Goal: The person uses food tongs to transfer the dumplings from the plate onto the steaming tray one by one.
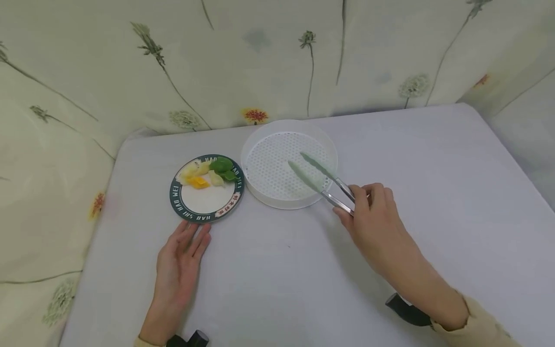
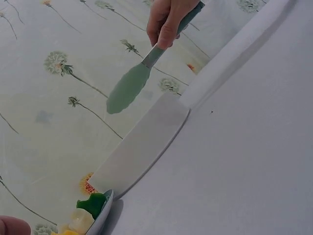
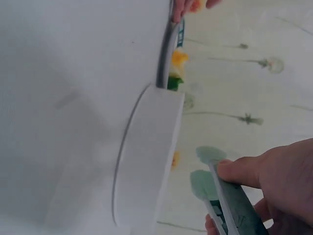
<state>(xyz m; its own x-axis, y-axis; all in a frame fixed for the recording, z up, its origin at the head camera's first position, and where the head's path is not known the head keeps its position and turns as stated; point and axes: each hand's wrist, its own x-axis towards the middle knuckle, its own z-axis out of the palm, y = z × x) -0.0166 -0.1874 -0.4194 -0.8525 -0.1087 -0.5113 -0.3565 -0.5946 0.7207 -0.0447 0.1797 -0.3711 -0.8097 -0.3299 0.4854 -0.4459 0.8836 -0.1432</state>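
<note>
My right hand (image 1: 377,221) grips a pair of tongs (image 1: 342,190) with pale green tips, held over a round white perforated basket (image 1: 260,190). The two tips stand apart with nothing between them, as the right wrist view also shows. To the left, my left hand (image 1: 179,265) touches the near rim of a plate (image 1: 204,200) with straight, relaxed fingers, palm turned up. On that plate lie green pieces (image 1: 222,165), an orange-yellow piece (image 1: 197,182) and several pale yellow pieces (image 1: 215,178), gathered toward its far side. The plate has a dark green lettered rim and sits right beside the basket.
A white cloth (image 1: 277,279) covers the table. Behind its far edge hangs a flower-patterned curtain (image 1: 243,62). Black wrist straps (image 1: 407,311) sit on both my wrists.
</note>
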